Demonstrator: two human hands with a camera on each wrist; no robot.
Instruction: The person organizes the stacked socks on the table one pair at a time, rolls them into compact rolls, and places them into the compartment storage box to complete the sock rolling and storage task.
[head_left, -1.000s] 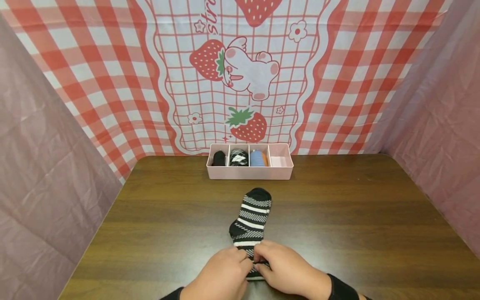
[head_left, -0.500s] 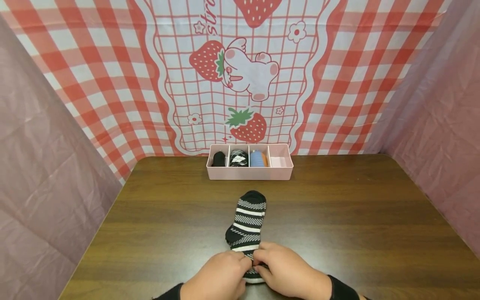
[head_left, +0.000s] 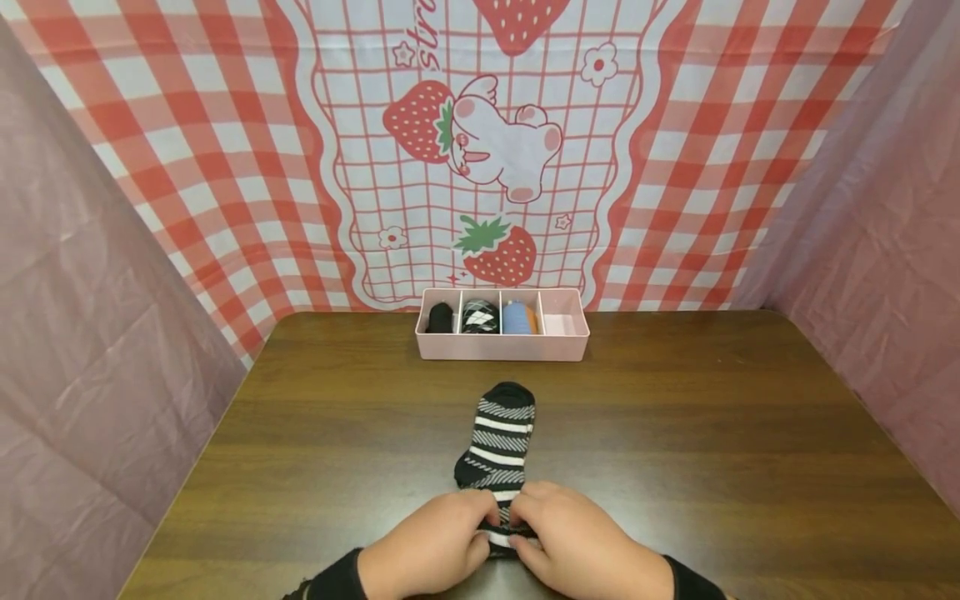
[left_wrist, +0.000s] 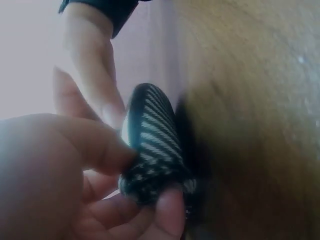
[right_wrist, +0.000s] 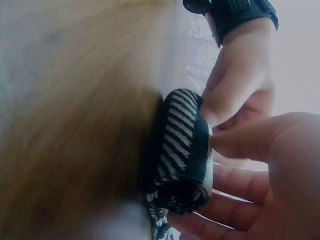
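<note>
A black sock [head_left: 501, 442] with white and grey stripes lies on the table, toe pointing away from me; whether a second one lies under it I cannot tell. Its near, cuff end is turned over into a thick roll [left_wrist: 159, 130]. My left hand [head_left: 431, 542] holds the left end of this roll between thumb and fingers. At the right end, my right hand [head_left: 588, 542] grips it the same way. Seen from the right wrist, the rolled sock [right_wrist: 177, 140] shows a dark hollow at its near end. The hands partly cover the roll in the head view.
Beyond the sock stands a pink divided box [head_left: 502, 348]. Its compartments hold a black roll [head_left: 440, 317], an argyle roll [head_left: 480, 317] and a blue-and-orange bundle [head_left: 517, 317]; the rightmost one shows a bare floor. A checked cloth [head_left: 697, 167] hangs behind the wooden table [head_left: 712, 433].
The sock has shifted slightly towards me. Its cuff end is now rolled further, with a white stripe showing on the roll. Both hands stay at the near end, the left one turned slightly.
</note>
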